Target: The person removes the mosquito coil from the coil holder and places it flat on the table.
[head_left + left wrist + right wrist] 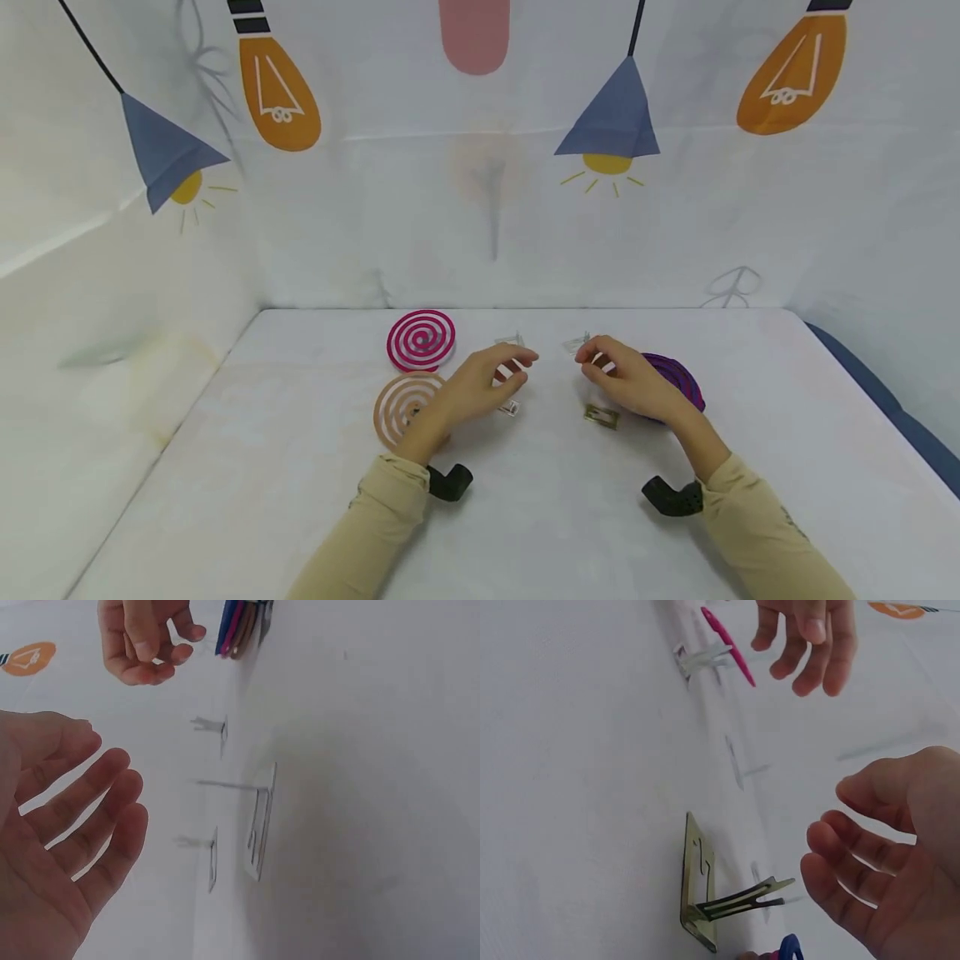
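My left hand (476, 387) hovers over the table with loosely bent fingers and nothing in it. Below its forearm lies a tan spiral coil (386, 408), partly hidden, and behind that a pink spiral coil (420, 340). My right hand (633, 379), also holding nothing, is raised beside a purple spiral coil (678, 379), which its wrist partly covers. Under the right hand sits a gold metal coil stand (699, 885) with upright prongs. A silver stand (262, 825) stands near the left hand. Two small silver stands (510, 339) (576, 342) are behind the fingers.
A white table (540, 517) bears everything, with a printed cloth wall (360, 217) along its back and left side. Black curved pieces (452, 483) (671, 497) show at both wrists. Dark blue fabric (862, 367) hangs past the right edge.
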`<state>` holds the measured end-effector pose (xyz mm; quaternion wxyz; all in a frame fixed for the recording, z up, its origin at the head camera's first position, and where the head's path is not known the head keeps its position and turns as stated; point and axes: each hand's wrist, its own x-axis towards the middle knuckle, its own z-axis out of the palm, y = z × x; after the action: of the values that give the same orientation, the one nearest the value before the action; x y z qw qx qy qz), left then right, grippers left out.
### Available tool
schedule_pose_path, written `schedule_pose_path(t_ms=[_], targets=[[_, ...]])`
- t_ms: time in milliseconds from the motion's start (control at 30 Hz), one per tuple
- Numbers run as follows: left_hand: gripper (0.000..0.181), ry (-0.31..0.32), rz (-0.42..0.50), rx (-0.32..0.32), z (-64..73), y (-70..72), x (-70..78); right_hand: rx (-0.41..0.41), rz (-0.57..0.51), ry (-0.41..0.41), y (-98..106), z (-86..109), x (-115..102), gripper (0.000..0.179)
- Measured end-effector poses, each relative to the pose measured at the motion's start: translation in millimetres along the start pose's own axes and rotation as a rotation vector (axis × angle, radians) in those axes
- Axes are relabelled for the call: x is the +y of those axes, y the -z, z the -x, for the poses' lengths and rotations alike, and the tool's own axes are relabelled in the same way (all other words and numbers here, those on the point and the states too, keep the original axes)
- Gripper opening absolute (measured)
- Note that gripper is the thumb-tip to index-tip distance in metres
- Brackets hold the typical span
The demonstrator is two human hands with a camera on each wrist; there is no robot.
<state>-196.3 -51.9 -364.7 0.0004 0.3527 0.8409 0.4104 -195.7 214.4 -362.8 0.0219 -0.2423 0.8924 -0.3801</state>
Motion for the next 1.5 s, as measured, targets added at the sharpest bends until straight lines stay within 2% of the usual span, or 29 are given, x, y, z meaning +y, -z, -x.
schedule_pose_path(t_ms=[167, 400, 500, 767, 967, 1133, 1267, 1367, 1500], targets=[[0.029, 0.011, -0.001, 0.017, 7.8, 5.2, -5.2, -0.005, -0.003, 0.039, -7, -1.5, -4, 0.019], [0.029, 0.063, -0.003, 0.038, 16.6, 12.4, -6.9, -0.029, -0.003, 0.065, -15, -3.4, -8, 0.019], [0.029, 0.061, 0.008, 0.043, 19.2, 16.4, -8.4, -0.041, -0.008, 0.083, -20, -6.1, -11, 0.019], [0.028, 0.074, 0.008, 0.013, 29.1, 32.8, -16.0, -0.051, -0.007, 0.082, -30, -11.6, -22, 0.018], [0.028, 0.118, -0.038, 0.007, 38.2, 51.5, -21.4, -0.069, -0.016, 0.085, -38, -13.2, -30, 0.019], [0.026, 0.153, -0.031, 0.028, 45.8, 70.2, -26.8, -0.084, -0.034, 0.105, -45, -12.4, -33, 0.019], [0.028, 0.179, -0.048, 0.037, 57.3, 90.2, -33.4, -0.102, -0.048, 0.123, -51, -14.8, -36, 0.019], [0.029, 0.221, -0.048, 0.039, 67.7, 105.0, -40.5, -0.116, -0.059, 0.13, -55, -16.5, -42, 0.02], [0.028, 0.268, -0.053, 0.019, 80.5, 117.9, -51.0, -0.128, -0.071, 0.125, -59, -17.3, -50, 0.021]])
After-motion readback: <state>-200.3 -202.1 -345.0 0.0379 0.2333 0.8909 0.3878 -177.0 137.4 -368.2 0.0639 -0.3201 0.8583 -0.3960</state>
